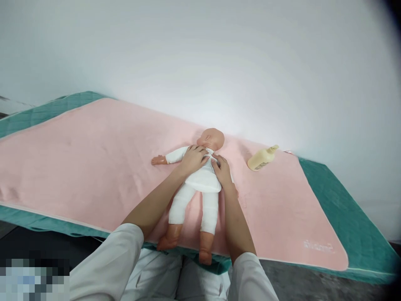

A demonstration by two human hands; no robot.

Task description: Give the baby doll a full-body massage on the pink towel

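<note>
A baby doll [203, 179] in white cloth lies face down on a pink mat [109, 167]. Its bald head points to the wall and is turned to the left, and its feet reach the near edge. Flat on the doll's upper back at the left rests my left hand [194, 158], fingers extended. My right hand [222, 169] lies on the right side of the back, fingers stretched towards the shoulder and thumb inward. Both palms are hidden against the doll. One doll arm extends to the left; the other is mostly covered by my right arm.
A cream pump bottle [260, 159] lies on its side on the mat, right of the doll. Under the mat is a green quilted cover [341, 213], showing at both ends and along the near edge. A white wall [200, 62] stands directly behind.
</note>
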